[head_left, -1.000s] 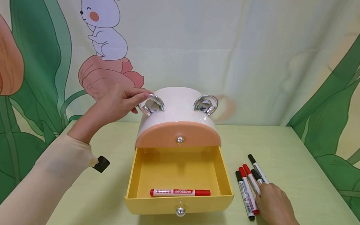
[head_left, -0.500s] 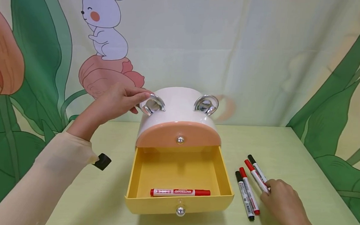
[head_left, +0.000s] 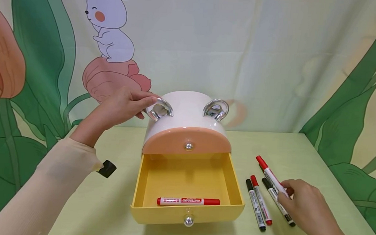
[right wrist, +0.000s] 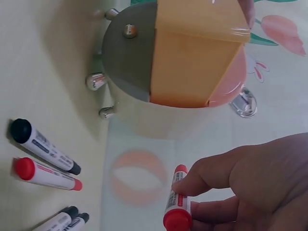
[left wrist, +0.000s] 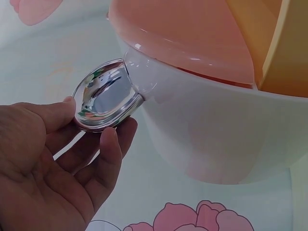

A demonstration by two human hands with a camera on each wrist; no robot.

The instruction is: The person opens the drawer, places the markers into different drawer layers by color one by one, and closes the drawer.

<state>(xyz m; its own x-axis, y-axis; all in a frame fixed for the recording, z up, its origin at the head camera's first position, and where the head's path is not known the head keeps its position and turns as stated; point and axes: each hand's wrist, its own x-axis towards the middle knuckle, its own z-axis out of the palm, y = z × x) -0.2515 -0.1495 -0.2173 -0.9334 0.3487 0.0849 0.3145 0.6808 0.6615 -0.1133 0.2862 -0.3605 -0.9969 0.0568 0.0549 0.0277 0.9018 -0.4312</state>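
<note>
In the head view my left hand point(head_left: 120, 105) pinches the silver ear-shaped handle point(head_left: 168, 108) on the left of a white drawer box point(head_left: 188, 108); the left wrist view shows the thumb and fingers on the handle point(left wrist: 108, 94). The box's yellow drawer point(head_left: 161, 215) is pulled out, with a red whiteboard marker point(head_left: 189, 201) lying along its front wall. To the right, my right hand point(head_left: 310, 207) grips a red-capped marker point(head_left: 271, 174) between thumb and fingers. The right wrist view shows this marker point(right wrist: 177, 197) raised off the table.
On the table lie a black marker point(head_left: 256, 204), a red marker point(head_left: 261, 201) and another black marker point(head_left: 279, 202). A further black-capped one is mostly hidden under the held marker. An orange upper drawer front point(head_left: 171, 143) is closed. A printed curtain point(head_left: 272, 65) hangs behind.
My right hand has picked the red marker out of the group and raised it, shifting slightly right. A black marker now shows beneath it. My left hand stays on the handle.
</note>
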